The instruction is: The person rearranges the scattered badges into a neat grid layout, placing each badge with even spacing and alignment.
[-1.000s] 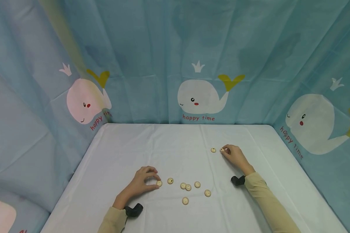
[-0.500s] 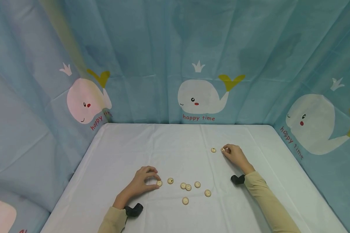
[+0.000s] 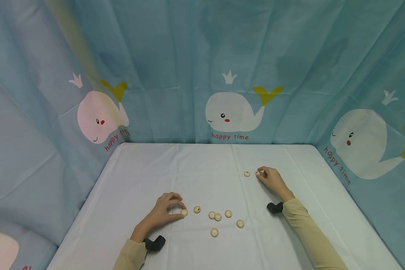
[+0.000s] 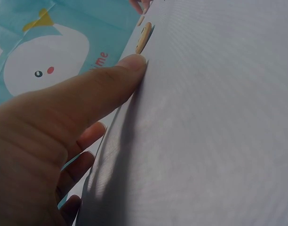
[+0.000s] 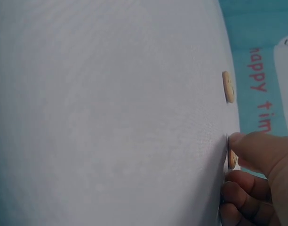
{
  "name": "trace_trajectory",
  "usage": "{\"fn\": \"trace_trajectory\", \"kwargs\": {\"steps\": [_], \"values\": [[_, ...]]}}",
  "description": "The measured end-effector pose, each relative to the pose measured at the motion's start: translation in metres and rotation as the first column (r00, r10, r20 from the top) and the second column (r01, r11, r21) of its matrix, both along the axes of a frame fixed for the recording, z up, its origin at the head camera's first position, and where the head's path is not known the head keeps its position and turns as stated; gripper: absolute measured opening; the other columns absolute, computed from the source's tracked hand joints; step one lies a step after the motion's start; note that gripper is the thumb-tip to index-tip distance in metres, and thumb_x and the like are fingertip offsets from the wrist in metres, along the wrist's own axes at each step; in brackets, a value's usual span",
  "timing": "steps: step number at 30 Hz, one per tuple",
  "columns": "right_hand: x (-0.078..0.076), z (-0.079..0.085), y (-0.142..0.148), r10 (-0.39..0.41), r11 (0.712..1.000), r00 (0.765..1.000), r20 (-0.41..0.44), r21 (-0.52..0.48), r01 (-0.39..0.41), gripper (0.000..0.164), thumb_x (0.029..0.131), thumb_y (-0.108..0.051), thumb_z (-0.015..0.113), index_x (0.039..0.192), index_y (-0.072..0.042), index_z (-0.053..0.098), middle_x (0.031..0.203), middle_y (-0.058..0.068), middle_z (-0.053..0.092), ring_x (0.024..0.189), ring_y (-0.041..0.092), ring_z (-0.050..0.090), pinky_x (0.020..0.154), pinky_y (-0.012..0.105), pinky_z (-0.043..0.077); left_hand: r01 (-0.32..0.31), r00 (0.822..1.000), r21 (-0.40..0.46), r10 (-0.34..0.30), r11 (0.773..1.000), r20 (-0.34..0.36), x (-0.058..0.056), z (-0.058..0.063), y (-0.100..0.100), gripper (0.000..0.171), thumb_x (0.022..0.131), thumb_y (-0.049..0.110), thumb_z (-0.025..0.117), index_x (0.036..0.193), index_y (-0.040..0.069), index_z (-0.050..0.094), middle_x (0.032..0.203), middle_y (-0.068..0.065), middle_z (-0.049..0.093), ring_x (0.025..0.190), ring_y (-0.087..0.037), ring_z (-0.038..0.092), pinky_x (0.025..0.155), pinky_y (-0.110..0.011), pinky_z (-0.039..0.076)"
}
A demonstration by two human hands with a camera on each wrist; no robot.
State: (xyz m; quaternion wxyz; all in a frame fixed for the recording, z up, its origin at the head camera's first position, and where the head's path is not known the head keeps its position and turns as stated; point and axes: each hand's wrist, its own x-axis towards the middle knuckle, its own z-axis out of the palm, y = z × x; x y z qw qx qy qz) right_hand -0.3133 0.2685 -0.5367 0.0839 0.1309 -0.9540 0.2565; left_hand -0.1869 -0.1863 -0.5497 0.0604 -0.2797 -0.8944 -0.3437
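Observation:
My left hand (image 3: pixel 163 210) has its thumb and forefinger on either side of a round, pale wooden button (image 3: pixel 184 212) at the left end of the scattered ones. From the left wrist, a button (image 4: pixel 143 37) shows just past the thumb tip, and the other fingers are loosely bent. Farther back on the right, my right hand (image 3: pixel 271 180) pinches another wooden button (image 3: pixel 257 173) by its edge. In the right wrist view this button (image 5: pixel 232 159) is partly hidden behind the thumb. Close to its left lies a separate button (image 3: pixel 247 174).
Several more buttons lie across the front middle of the white-covered table (image 3: pixel 148 165), among them a touching pair (image 3: pixel 215 216) and one nearest the front (image 3: pixel 214 233). A blue whale-print curtain (image 3: pixel 162 112) surrounds the table's back and sides.
The right fingers have shifted very slightly with their button. The left hand and the loose buttons stay where they were.

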Motion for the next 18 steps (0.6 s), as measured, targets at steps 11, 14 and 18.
{"fn": "trace_trajectory", "kwargs": {"steps": [11,14,18], "values": [[0.011,0.003,-0.003,-0.005,1.0,1.0,0.011,0.001,0.005,0.036,0.085,-0.021,0.068,0.116,-0.003,0.062,0.064,-0.001,0.052,0.053,0.011,0.043,0.05,0.027,0.036,-0.007,1.0,0.008,0.007,1.0,-0.014,-0.002,-0.006,-0.001,0.02,0.073,0.037,0.077,0.09,0.032,0.068,0.11,0.003,0.056,0.107,-0.021,0.045,0.091,-0.055,0.031],[0.014,0.005,-0.004,-0.002,1.0,1.0,0.007,-0.011,0.002,0.036,0.085,-0.02,0.068,0.116,-0.003,0.061,0.064,-0.001,0.053,0.054,0.011,0.043,0.051,0.027,0.037,0.0,1.0,0.013,0.001,1.0,-0.016,-0.002,-0.006,0.0,0.021,0.072,0.037,0.077,0.091,0.032,0.068,0.111,0.002,0.056,0.108,-0.021,0.044,0.091,-0.055,0.031],[0.019,0.006,-0.008,0.006,1.0,1.0,0.005,-0.025,-0.006,0.035,0.085,-0.019,0.067,0.116,-0.004,0.061,0.066,-0.001,0.054,0.056,0.012,0.045,0.053,0.028,0.038,0.004,1.0,0.014,-0.003,1.0,-0.02,-0.002,-0.005,0.0,0.021,0.072,0.037,0.077,0.091,0.032,0.068,0.111,0.002,0.056,0.107,-0.02,0.044,0.091,-0.054,0.031]]}}
